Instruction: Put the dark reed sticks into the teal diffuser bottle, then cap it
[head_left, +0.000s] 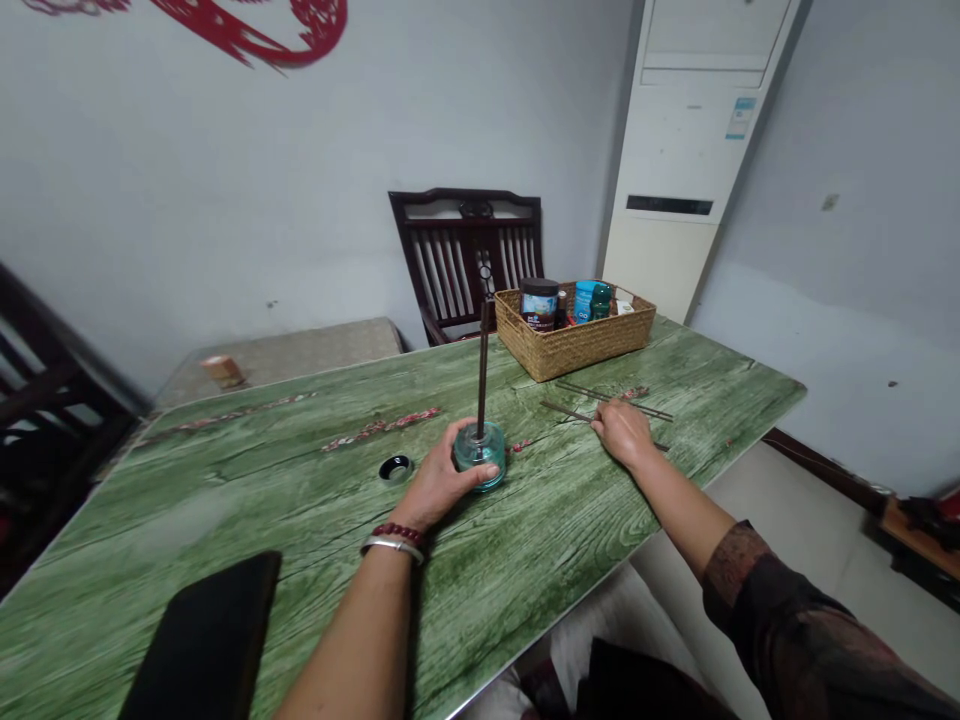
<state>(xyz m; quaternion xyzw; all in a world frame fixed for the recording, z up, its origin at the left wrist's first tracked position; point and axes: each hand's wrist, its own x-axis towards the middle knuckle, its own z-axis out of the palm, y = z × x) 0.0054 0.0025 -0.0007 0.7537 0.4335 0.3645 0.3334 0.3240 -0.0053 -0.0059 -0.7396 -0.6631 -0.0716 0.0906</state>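
Wicker basket [574,350] holds jars [538,303], bottles [600,300] (left hand [442,475] on glass base [491,450]).

Wicker basket [574,342] of jars [538,303] — behind it, dark chair [450,262], white air conditioner [694,130].

Wicker basket [574,345] on table [225,470], behind glass base [486,443]; thin rods [646,409] right, round cap [395,468] left.

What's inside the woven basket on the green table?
The woven basket shows a dark labelled jar, a small dark bottle, a blue container and a green bottle. Their lower parts, and anything beneath them, are hidden by the basket's wall.
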